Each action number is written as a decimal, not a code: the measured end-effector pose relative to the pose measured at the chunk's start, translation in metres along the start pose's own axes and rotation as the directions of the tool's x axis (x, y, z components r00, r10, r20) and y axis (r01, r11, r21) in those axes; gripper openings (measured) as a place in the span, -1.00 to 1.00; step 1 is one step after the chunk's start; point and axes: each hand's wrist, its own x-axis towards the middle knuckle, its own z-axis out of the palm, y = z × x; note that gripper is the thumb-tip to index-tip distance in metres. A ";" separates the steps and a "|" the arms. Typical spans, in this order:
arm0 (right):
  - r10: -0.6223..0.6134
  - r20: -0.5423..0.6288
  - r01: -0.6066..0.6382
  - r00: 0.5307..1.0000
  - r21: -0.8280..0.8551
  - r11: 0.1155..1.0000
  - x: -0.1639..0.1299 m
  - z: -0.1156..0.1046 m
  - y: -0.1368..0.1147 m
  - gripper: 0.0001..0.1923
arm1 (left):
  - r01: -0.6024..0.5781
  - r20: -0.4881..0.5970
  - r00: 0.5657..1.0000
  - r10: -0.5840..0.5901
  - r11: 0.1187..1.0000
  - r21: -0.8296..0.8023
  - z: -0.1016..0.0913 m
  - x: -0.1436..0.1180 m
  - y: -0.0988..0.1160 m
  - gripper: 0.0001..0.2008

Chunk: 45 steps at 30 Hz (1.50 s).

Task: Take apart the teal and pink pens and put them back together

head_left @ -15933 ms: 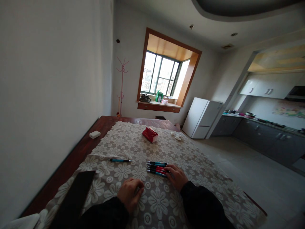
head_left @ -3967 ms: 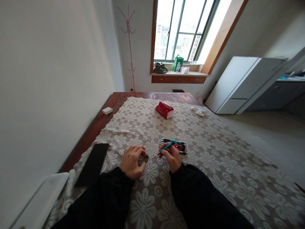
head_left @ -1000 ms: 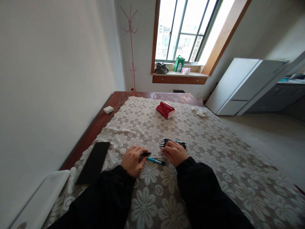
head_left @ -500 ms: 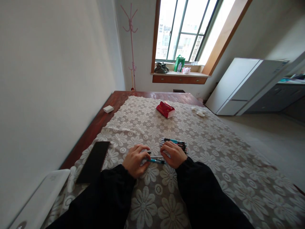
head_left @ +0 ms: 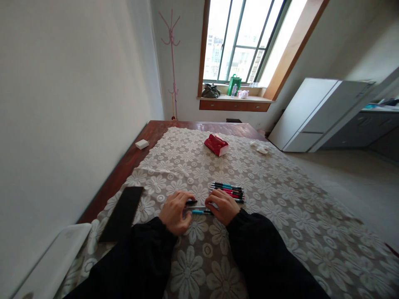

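Flowered cloth (head_left: pixel 187 270) covers most of the table (head_left: pixel 116 176), below a bright window (head_left: pixel 240 45). Right hand (head_left: pixel 222 205): fingertips curled at one end of a thin white rod (head_left: pixel 197 207) — whether pinching it, I cannot tell. Left hand (head_left: pixel 176 211): thumb and forefinger apart around a black piece (head_left: pixel 191 202), grip unclear. Just nearer lies a blue barrel (head_left: pixel 199 212). These parts look separate, not yet joined; beyond the right hand, blue and red pens (head_left: pixel 229 186) lie grouped, seemingly whole — partly hidden. Farther out sits a red packet (head_left: pixel 216 144).
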 end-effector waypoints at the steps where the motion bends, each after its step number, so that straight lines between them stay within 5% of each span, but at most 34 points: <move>1: -0.009 0.001 0.009 1.000 0.005 1.000 0.000 0.000 -0.001 -0.93 | 0.007 0.006 1.000 -0.008 1.000 0.001 0.000 0.000 0.000 -0.55; 14: -0.032 -0.014 0.033 0.999 0.060 0.998 0.001 -0.005 -0.006 -0.90 | -0.032 0.027 0.999 0.031 0.999 0.024 0.002 -0.002 -0.001 -0.73; 20: -0.091 0.132 0.087 0.987 0.034 0.996 0.001 -0.003 -0.008 -0.92 | -0.037 0.038 0.999 0.036 0.999 0.025 0.002 -0.002 -0.001 -0.77; 28: -0.095 0.197 0.095 0.976 0.010 0.995 -0.001 -0.017 -0.009 -0.90 | -0.026 -0.007 1.000 0.026 1.000 -0.017 0.000 -0.001 0.001 -0.63; 34: -0.128 0.232 0.128 0.964 0.014 0.992 -0.002 -0.012 -0.010 -0.86 | -0.024 -0.024 0.999 0.024 1.000 0.014 0.005 -0.002 -0.005 -0.74; 45: 0.113 -0.037 -0.112 0.993 0.040 0.993 0.001 -0.019 -0.007 -0.89 | -0.073 0.017 0.997 0.072 0.992 0.100 0.005 -0.001 -0.009 -0.87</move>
